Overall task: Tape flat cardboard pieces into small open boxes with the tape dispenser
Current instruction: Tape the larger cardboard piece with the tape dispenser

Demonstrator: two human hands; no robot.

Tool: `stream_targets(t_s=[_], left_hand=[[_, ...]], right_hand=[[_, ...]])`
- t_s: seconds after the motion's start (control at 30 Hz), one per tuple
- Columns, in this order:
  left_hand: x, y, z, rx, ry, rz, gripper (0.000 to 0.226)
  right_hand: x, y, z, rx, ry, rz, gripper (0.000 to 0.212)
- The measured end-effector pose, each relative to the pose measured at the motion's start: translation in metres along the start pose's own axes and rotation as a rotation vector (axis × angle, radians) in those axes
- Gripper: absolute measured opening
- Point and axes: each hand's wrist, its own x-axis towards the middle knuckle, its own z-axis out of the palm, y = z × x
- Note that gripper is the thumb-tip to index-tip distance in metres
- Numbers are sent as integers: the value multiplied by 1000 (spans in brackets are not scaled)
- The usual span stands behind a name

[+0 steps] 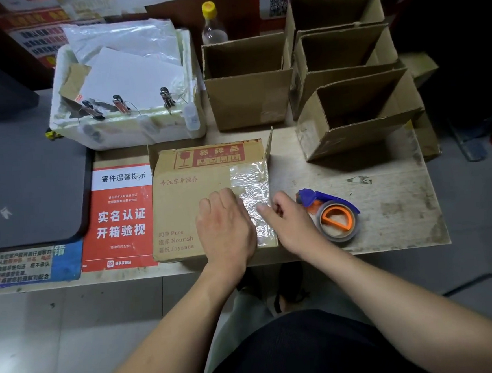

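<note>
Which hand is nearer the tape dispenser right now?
Right. The right hand lies just left of the tape dispenser, almost touching it. The left hand is farther left, pressing on the box.

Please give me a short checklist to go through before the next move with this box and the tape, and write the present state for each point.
1. Both hands on the work: ok. The left hand presses flat on the cardboard box; the right hand touches the clear tape with its fingertips.
2. Tape lies along the right edge of the box: ok, though it looks wrinkled.
3. Tape fully stuck down at the near end: cannot tell, the hands cover it.
4. Tape dispenser within easy reach: ok, it lies on the table just right of the right hand, not held.
5. Room for the finished box: ok, bare table shows in front of the open boxes.
</note>
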Motion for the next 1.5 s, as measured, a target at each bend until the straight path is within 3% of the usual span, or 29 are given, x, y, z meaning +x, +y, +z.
stream_targets(t_s=[0.1,0.23,0.33,0.5,0.67,0.8,0.87,1.0,1.1,1.23,1.3,1.4,1.5], left_hand=[[0,0,-1,-15,12,-3,16],[-2,0,-2,-29,11,3,22],[-1,-1,-3,-22,-13,32,34],[3,-6,-1,-88,3,26,13],[13,4,-11,-11,-71,4,53],[21,1,-13,-21,-139,-49,31],[27,4,-17,-14,-233,-101,37],[50,15,-28,30,-410,-169,68],[55,12,-26,44,-419,-129,53],[55,9,-25,10,-399,-120,46],[58,10,-28,24,-410,-125,53],[56,10,-28,62,-420,-94,55],[52,8,-30,59,-411,-83,51]], right_hand=[[4,-8,-11,-198,-74,-52,50],[17,-21,-30,-250,-254,54,57],[24,-25,-25,-266,-161,54,58],[29,-21,-26,-181,-250,37,44],[38,-27,-32,-184,-274,79,44],[40,-28,-30,-186,-315,97,41],[45,-30,-32,-126,-350,172,39],[47,-34,-28,-159,-287,215,37],[43,-27,-22,-96,-194,153,43],[49,-36,-32,-19,-318,234,23],[56,-43,-36,-63,-294,236,29],[69,-48,-32,-177,-100,128,46],[78,-48,-28,-245,-114,34,46]])
